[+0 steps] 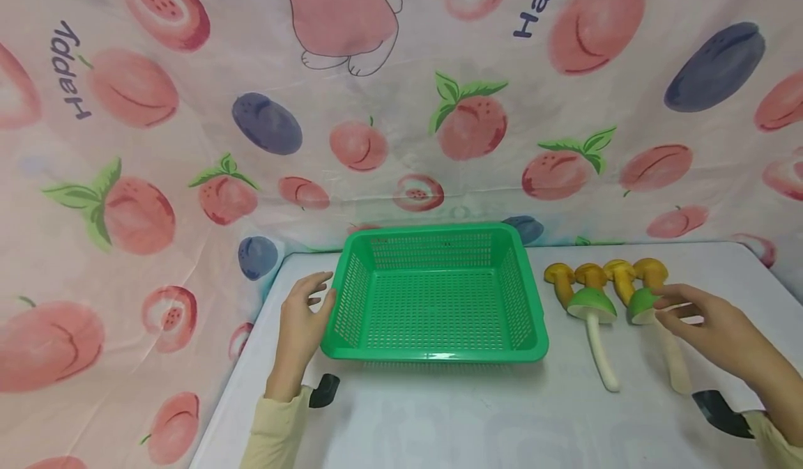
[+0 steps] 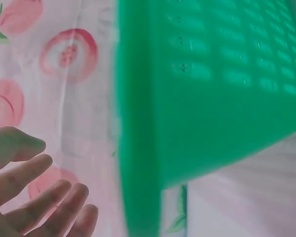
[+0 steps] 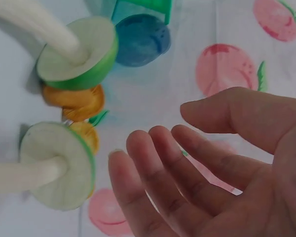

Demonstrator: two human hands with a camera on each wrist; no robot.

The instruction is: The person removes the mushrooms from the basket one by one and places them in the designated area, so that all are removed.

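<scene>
A green plastic basket (image 1: 433, 355) with perforated walls stands on the white table, nothing inside it. My left hand (image 1: 302, 326) is beside the basket's left wall, fingers loosely bent; the left wrist view shows a gap between the fingers (image 2: 64, 197) and the basket. To the right of the basket lie two green-capped toy mushrooms (image 1: 592, 305) with long white stems. Behind them sit several yellow-brown mushrooms (image 1: 620, 274) in a row. Above the right-hand green mushroom (image 1: 674, 361) hovers my right hand (image 1: 715, 323), relaxed and holding nothing, partly hiding it.
A cloth (image 1: 376, 106) printed with peaches and plums hangs behind and to the left of the white table (image 1: 452, 420). A black strap (image 1: 324, 391) shows at the left wrist, another strap (image 1: 721, 413) at the right.
</scene>
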